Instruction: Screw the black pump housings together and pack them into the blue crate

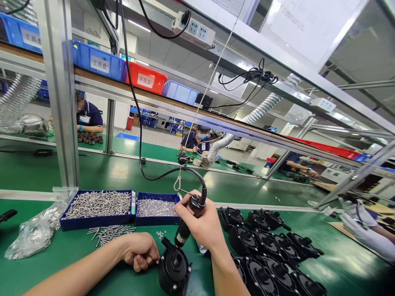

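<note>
My right hand (205, 222) is wrapped round a black electric screwdriver (188, 218), which hangs from a cord and cable. The tool points down, its tip at the upper edge of a black pump housing (175, 267) on the green bench. Screw heads show on the housing's rim. Against the housing's left side rests my left hand (141, 250), fingers curled; what they pinch, if anything, is hidden. Beyond that hand lie loose long screws (109, 234) and a few small nuts (160, 234).
Behind the hands stand a blue tray of screws (98, 205) and a blue tray of nuts (157, 207). A plastic bag (33, 234) lies at left. Several black housings (265, 246) crowd the right. A gloved co-worker's hand (358, 222) is at far right.
</note>
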